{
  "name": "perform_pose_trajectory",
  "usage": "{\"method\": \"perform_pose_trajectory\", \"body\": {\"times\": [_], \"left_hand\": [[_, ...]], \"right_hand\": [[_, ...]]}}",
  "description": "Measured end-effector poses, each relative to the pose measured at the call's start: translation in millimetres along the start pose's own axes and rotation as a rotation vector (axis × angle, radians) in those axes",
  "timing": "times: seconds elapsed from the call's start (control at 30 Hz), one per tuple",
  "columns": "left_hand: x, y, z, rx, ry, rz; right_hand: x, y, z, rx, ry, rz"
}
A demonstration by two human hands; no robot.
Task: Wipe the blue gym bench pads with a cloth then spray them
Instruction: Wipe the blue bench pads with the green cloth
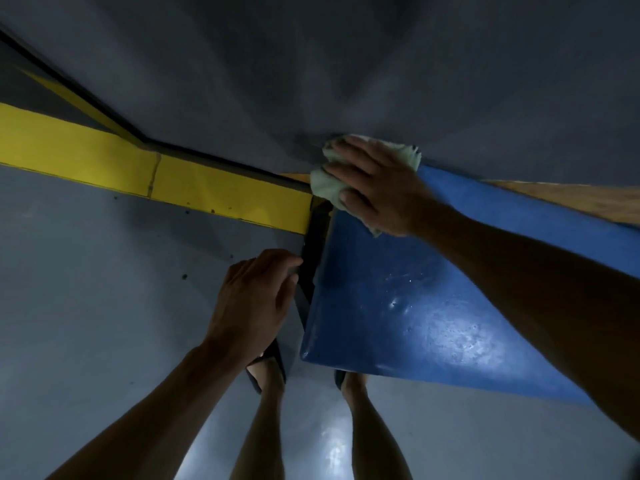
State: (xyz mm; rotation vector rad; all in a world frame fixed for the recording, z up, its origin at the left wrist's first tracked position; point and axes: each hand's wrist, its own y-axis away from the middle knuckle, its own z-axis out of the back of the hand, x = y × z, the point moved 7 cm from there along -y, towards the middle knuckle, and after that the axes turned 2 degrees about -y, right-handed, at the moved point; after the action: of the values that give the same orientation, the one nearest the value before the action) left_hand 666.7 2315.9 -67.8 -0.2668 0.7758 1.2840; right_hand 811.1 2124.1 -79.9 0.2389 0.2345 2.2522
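A blue bench pad (pixel 415 306) fills the right half of the view, glossy with a few small marks. At its far left corner lies a pale green cloth (pixel 327 185), bunched up. My right hand (pixel 377 188) presses flat on the cloth with the fingers spread. My left hand (pixel 256 303) is left of the pad with curled fingers on the black frame (pixel 313 244) at the pad's side. No spray bottle is in view.
A yellow painted band (pixel 156 178) runs along the grey floor on the left and ends at the black frame. A wooden board edge (pixel 571 199) shows behind the pad. My two feet in dark sandals (pixel 266 372) stand just below the pad's near edge.
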Motion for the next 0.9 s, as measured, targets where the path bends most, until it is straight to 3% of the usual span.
{"method": "perform_pose_trajectory", "body": {"times": [0.13, 0.27, 0.37, 0.43, 0.57, 0.7, 0.8, 0.9], "left_hand": [[2, -3, -5, -0.012, 0.016, 0.058], [1, -2, -6, 0.038, 0.015, 0.152], [-3, -1, -7, 0.052, 0.009, 0.136], [-7, -1, -9, 0.051, 0.003, 0.094], [-20, -1, -16, 0.056, 0.007, 0.07], [-34, -5, -22, 0.077, 0.035, 0.02], [-41, -4, -27, 0.094, 0.013, -0.006], [-47, 2, -34, 0.11, 0.003, -0.03]], "right_hand": [[56, 53, -10, -0.049, -0.138, -0.184], [131, 136, -35, 0.106, -0.184, -0.113], [117, 143, -38, 0.15, -0.136, 0.054], [80, 123, -33, 0.131, -0.126, 0.031], [10, 101, -18, -0.05, -0.144, -0.331], [65, 144, -28, -0.196, -0.33, -0.755], [148, 196, -48, -0.053, -0.335, -0.63], [139, 228, -59, -0.003, -0.254, -0.43]]}}
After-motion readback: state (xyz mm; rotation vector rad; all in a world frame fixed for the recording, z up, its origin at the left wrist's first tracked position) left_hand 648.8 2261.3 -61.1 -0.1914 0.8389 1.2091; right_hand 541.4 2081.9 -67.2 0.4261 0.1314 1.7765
